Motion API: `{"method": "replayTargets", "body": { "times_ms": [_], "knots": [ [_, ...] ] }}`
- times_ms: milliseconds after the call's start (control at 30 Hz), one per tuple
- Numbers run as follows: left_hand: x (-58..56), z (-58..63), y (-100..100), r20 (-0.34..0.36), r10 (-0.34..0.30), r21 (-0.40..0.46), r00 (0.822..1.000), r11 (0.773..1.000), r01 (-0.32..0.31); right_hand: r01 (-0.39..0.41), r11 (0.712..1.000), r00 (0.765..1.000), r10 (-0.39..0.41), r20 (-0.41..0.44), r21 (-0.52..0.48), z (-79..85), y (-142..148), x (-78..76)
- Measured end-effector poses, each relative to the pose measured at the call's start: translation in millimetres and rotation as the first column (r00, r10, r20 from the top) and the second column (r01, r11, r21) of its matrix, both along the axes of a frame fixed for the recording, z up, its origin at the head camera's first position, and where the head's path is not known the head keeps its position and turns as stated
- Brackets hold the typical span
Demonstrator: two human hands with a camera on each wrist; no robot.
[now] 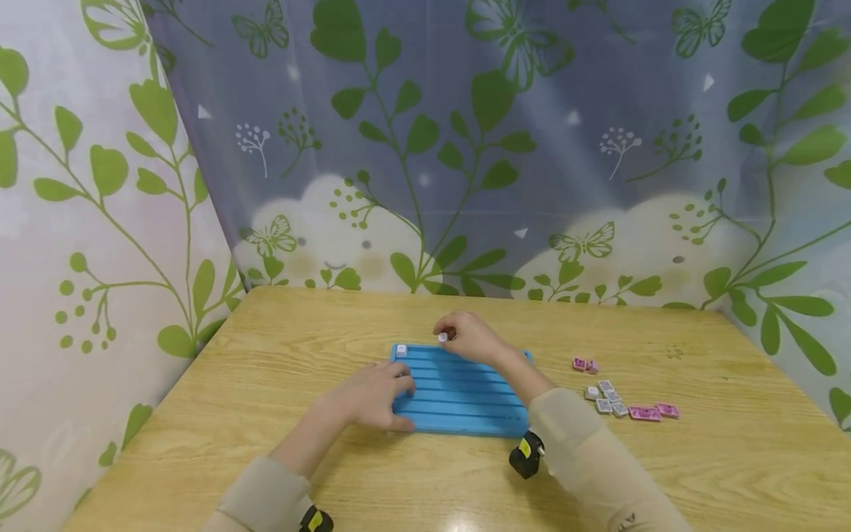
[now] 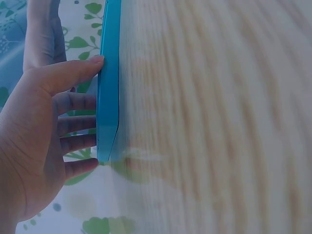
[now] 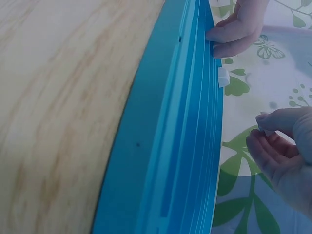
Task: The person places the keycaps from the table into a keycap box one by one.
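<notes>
A blue ridged tray (image 1: 459, 414) lies on the table in front of me. My left hand (image 1: 375, 395) rests along its left side; in the left wrist view the thumb reaches the tray edge (image 2: 108, 107) with the fingers spread out and fairly straight. Beyond the tray's far edge, my right hand (image 1: 470, 338) pinches a small white keycap (image 1: 442, 337) between thumb and fingertips. Another white keycap (image 1: 401, 350) sits in the tray's far left corner, also visible in the right wrist view as a white block (image 3: 223, 77).
Right of the tray lies a loose group of white keycaps (image 1: 603, 406). Pink keycaps lie close by, including a long one (image 1: 645, 414) and a small pair (image 1: 580, 364) farther back. A patterned cloth (image 1: 425, 148) hangs behind the wooden table (image 1: 279, 355).
</notes>
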State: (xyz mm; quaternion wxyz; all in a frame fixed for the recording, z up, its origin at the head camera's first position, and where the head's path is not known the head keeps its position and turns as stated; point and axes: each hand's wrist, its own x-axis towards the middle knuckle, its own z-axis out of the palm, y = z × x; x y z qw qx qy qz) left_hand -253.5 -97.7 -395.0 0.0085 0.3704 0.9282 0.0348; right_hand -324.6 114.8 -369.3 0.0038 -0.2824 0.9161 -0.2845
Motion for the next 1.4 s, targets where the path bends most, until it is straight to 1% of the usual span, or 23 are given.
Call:
{"method": "replayTargets", "body": {
  "times_ms": [267, 633, 800, 967, 1167, 1400],
  "knots": [
    [-0.1, 3.6, 1.5, 0.015, 0.004, -0.002, 1.000, 1.000, -0.004, 0.007, 1.000, 1.000, -0.007, 0.003, -0.002, 2.2, -3.0, 0.4],
    [-0.2, 3.8, 1.7, 0.014, 0.000, -0.008, 1.000, 1.000, 0.000, 0.032, 0.999, 0.999, -0.032, -0.010, -0.032, -3.9, -11.7, -1.5],
    [0.1, 3.4, 1.1, 0.006, -0.002, -0.012, 1.000, 1.000, 0.003, 0.041, 0.999, 0.999, -0.041, -0.021, 0.006, -7.3, -18.1, -3.3],
    [0.7, 3.5, 0.3, 0.004, -0.003, -0.016, 1.000, 1.000, 0.003, 0.031, 0.999, 0.999, -0.030, -0.027, 0.035, -10.6, -25.3, -5.6],
    [1.0, 3.1, -0.2, 0.010, -0.001, -0.012, 1.000, 1.000, 0.001, 0.012, 0.996, 1.000, -0.012, -0.008, 0.088, -13.4, -33.8, -8.4],
    [1.0, 2.3, -0.1, 0.022, 0.001, -0.006, 1.000, 1.000, -0.001, -0.003, 0.991, 1.000, 0.000, 0.027, 0.136, -15.2, -45.0, -7.9]
  ]
}}
